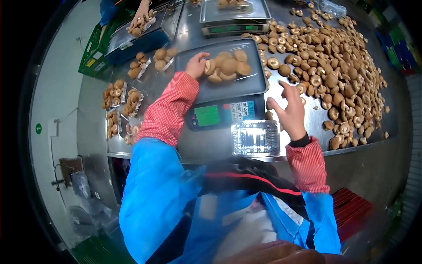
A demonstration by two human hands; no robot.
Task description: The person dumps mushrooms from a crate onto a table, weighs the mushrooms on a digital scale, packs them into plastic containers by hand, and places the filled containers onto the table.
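A pale wall (59, 88) with a round green sign (38, 128) runs along the left here; light gleams off the metal bench (202, 147), and dull grey floor (378, 169) shows past its right side.

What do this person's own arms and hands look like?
The left hand and right hand are ungloved. Both forearms wear finely checked red-and-white sleeve covers, with bright blue sleeves above them. A black cuff shows at the right wrist.

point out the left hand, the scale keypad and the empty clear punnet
Left hand (195, 66), head view: middle of the hand.
Scale keypad (240, 111), head view: middle of the keys.
Empty clear punnet (256, 138), head view: its middle.
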